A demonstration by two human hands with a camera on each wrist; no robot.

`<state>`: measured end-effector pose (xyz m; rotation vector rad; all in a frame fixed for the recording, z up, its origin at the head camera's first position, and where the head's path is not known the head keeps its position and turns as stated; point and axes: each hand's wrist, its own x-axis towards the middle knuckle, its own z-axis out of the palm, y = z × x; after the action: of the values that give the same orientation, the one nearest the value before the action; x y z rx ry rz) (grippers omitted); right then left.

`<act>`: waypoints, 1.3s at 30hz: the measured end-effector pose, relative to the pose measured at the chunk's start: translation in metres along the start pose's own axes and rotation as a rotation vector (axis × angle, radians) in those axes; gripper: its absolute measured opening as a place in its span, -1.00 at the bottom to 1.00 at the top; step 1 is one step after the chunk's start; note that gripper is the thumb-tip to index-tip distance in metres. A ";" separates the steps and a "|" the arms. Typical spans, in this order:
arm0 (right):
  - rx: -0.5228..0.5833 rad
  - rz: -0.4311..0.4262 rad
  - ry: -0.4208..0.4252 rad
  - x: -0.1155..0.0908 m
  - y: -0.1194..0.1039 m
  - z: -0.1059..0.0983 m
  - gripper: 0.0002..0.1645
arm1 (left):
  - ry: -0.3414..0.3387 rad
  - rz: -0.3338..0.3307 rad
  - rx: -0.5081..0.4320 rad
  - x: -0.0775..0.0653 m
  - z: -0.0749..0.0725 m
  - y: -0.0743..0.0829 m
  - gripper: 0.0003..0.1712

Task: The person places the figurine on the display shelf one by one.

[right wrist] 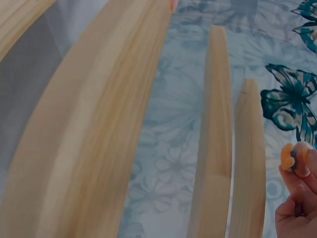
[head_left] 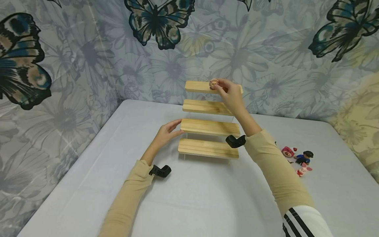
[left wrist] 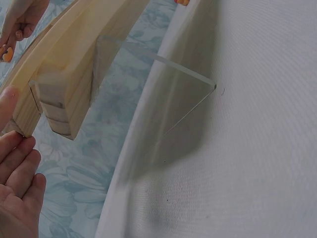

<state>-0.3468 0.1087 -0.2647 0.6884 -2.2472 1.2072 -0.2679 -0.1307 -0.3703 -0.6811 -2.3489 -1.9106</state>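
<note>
A four-tier wooden display shelf [head_left: 210, 127] with clear side supports stands on the white-covered table. My left hand [head_left: 165, 133] holds the left end of its second board from the bottom, thumb on one side and fingertips on the other. Up at the top board [head_left: 196, 86], my right hand [head_left: 232, 95] pinches a small figurine [head_left: 213, 84] between thumb and fingers. Orange and dark parts of that figurine [right wrist: 287, 157] show in the right wrist view; the fingers hide the rest. In the head view it overlaps the top board.
Right of the shelf lie several small figures: a pink bear head [head_left: 287, 151], a figure with a black cap and blue clothes [head_left: 304, 157] and a pink long-eared one [head_left: 303, 170]. Behind the table [head_left: 192, 197] hangs a butterfly-print cloth [head_left: 174, 65].
</note>
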 end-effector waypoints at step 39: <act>-0.105 0.084 -0.074 0.034 -0.026 0.062 -0.69 | -0.010 -0.005 -0.008 0.000 0.006 0.000 -0.37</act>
<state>-0.3675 0.0365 -0.2573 0.6124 -2.4035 1.1100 -0.2665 -0.1247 -0.3723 -0.6869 -2.3523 -1.9244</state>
